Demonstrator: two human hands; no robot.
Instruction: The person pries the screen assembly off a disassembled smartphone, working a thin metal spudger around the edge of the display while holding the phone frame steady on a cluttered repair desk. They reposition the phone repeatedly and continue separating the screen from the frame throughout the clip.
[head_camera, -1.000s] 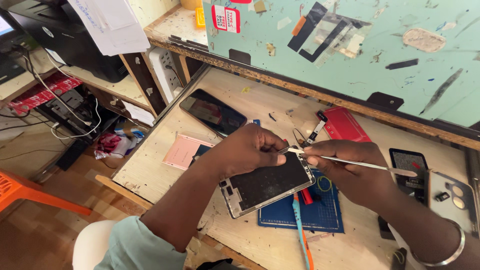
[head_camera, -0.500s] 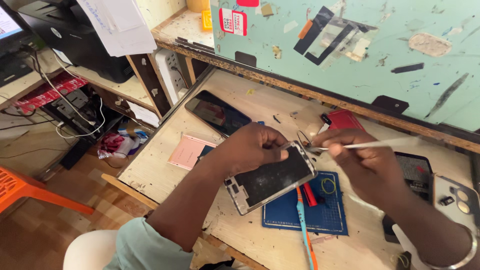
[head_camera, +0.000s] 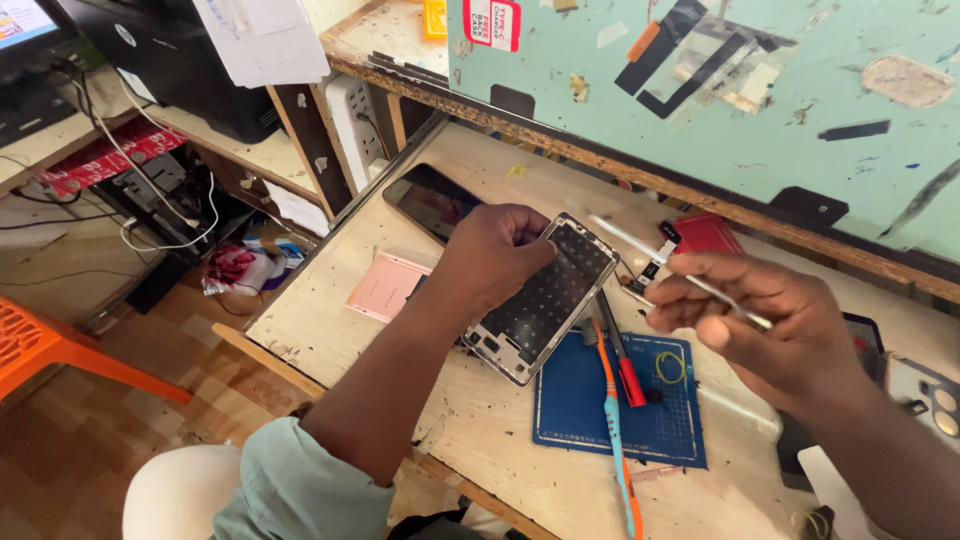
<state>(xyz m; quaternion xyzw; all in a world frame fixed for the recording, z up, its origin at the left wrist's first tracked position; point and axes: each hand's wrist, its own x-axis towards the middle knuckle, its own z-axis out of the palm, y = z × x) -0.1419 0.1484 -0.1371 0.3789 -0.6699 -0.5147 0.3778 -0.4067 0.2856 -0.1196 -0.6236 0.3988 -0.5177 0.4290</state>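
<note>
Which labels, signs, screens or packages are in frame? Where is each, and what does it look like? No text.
Sticker: top centre on the pale green board, rectangular, red and white.
Monitor: top left corner, partly cut off, lit pale screen.
Paper sheets: top left, white, lying over the black printer.
Dark phone: flat on the bench, black screen, off.
Opened phone: in the left hand, silver frame, dark inside.

- At your twelve o'clock, the pale green scuffed back panel (head_camera: 800, 110) walls you off.
- At six, bare wooden worktop (head_camera: 500, 450) beside the blue cutting mat (head_camera: 590, 410) lies open.
</note>
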